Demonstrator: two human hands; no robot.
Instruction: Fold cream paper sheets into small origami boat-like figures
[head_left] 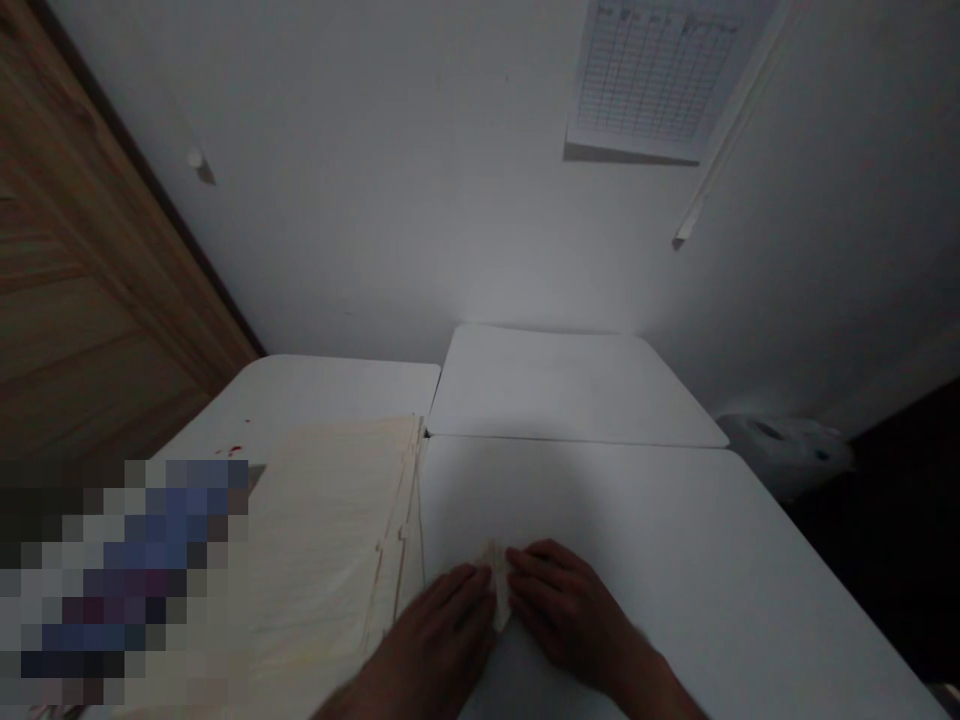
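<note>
We are holding a small, pale, narrow piece of folded paper (501, 605) just above or on the near part of a smooth white tabletop (675, 550); which of the two, we cannot tell. The left hand (454, 615) is gripping the paper from its left side, fingers drawn together and partly covering it. The right hand (566, 605) is gripping from the opposite side, fingers narrowly bunched, with the fingertips meeting the paper's right edge. The thumbs are not showing clearly.

To the left of the left hand, a broad stack of cream-coloured, faintly lined paper sheets (322, 510) is lying flat, its right-hand edges sitting unevenly. Beyond it, a white table section with rounded corners (345, 385) is carrying small red marks (235, 450). Behind the tabletop, a separate white rectangular panel (570, 385) is adjoining along a dark seam.

Further out, a plain grey-white wall (450, 200) is bearing a white printed sheet with a grid table (649, 80). A brown wooden door (90, 250) is standing at the far left.
</note>
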